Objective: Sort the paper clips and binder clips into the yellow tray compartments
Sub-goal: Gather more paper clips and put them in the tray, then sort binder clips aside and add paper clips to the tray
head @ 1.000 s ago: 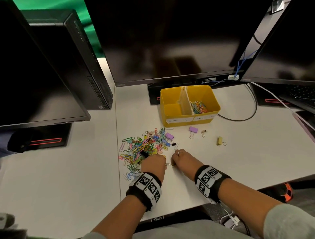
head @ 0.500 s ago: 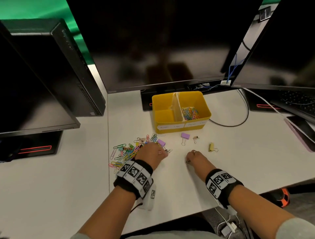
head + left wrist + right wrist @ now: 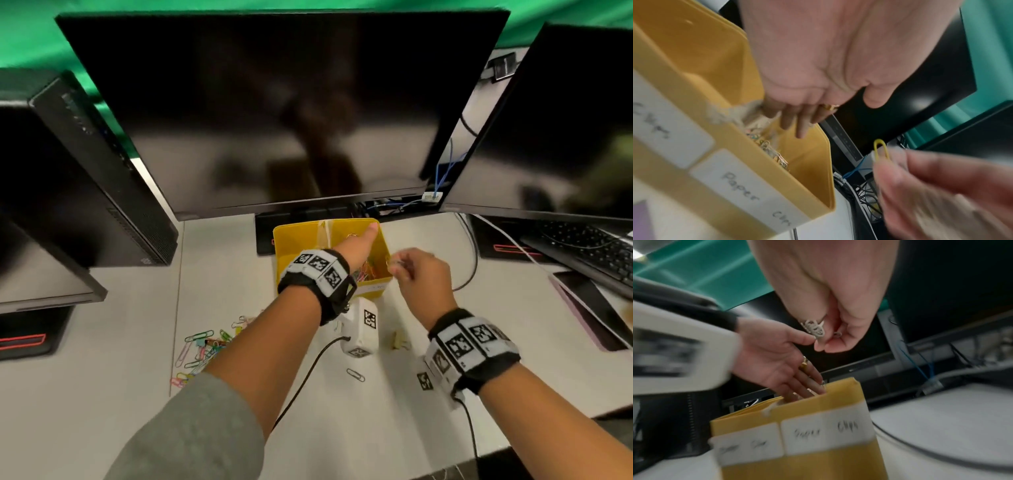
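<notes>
While left hand (image 3: 356,245) hangs slack-fingered over tray (image 3: 294,240) | 2 compartments, 2 labels, right one reads "Paper Clips" | right hand (image 3: 419,274) pinches 1 yellow clip (image 3: 880,150) just beside tray

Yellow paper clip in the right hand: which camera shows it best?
Left wrist view. The yellow paper clip stands sharp against the dark monitor, pinched by the right hand beside the yellow tray. Head view shows only a blurred glint at the fingertips. Right wrist view barely shows it.
</notes>
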Tool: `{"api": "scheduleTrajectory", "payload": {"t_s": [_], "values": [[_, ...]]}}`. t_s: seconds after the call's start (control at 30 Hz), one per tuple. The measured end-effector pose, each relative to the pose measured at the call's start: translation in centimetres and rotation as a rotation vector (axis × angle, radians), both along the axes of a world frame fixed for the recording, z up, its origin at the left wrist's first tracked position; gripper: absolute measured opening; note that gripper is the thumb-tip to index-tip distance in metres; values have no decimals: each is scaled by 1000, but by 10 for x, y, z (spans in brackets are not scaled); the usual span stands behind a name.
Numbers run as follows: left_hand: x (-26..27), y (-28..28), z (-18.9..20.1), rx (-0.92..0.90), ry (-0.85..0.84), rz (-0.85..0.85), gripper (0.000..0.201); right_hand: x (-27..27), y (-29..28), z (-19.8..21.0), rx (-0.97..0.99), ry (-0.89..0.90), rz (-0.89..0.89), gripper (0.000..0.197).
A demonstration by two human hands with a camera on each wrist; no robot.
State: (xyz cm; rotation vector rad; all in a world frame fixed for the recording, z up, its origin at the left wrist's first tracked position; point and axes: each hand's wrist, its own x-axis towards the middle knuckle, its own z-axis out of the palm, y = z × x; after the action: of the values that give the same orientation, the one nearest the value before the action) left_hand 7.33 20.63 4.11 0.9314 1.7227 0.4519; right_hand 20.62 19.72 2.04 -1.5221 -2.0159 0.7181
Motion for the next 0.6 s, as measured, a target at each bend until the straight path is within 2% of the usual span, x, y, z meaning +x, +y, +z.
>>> {"api": "scheduleTrajectory", "payload": {"t_s": [0.07,0.17,0.23,0.33,0.43,0.53,0.6], "values": [[-6,-5,-2,50,-63,38,74,-16,18,4,86,-93,18,14],[-17,-16,-1,134,81,-40,64,-33,38,-10,34,-368,159,20],[-22,-26,-1,192,169,-144,55,-38,36,-16,-28,-443,251,21],[-37,-49,3,307,307,-238,41,-42,13,-15,97,-342,311,22],[-69,-90,-4,375,426,-123,30,-50,-29,-14,160,-173,368,21],[-95,-138,-37,206,669,-117,24,-70,-66,-37,26,-208,539,18],[-94,-166,-62,84,754,-218,25,-89,-76,-59,-80,-322,593,19]]}}
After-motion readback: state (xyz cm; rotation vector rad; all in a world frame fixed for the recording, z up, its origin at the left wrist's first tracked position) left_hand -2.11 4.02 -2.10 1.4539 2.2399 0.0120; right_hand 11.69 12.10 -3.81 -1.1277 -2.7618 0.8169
